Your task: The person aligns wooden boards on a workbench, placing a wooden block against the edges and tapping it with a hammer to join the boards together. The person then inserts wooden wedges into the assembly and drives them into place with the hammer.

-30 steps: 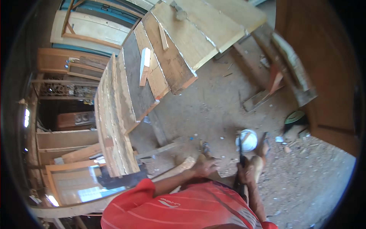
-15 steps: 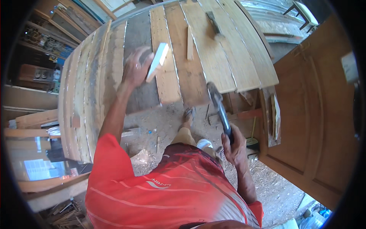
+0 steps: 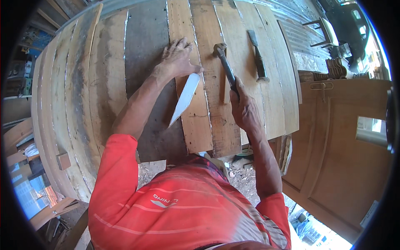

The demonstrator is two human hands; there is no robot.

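My right hand (image 3: 246, 109) is wrapped round the dark handle of a hammer (image 3: 226, 66), its head over the planks. My left hand (image 3: 178, 59) rests on the planked tabletop (image 3: 156, 25) with its fingers spread. Its thumb lies by the upper end of a pointed, white-faced wooden wedge (image 3: 185, 99); whether they touch is hard to tell. A thin wooden strip (image 3: 226, 95) lies partly under the hammer. Right of that is a chisel (image 3: 257, 56) with a dark handle, lying on the boards.
A brown panelled door (image 3: 321, 137) stands to the right of the tabletop. A small wooden block (image 3: 63, 161) sits at the left edge. Beyond the far right corner are a chair (image 3: 327, 31) and stacked sheets. Wood chips litter the floor (image 3: 243, 177).
My view and body have moved closer over the tabletop. The right hand has raised the hammer over the planks. My left hand has gone from gripping the wedge to lying spread beside it.
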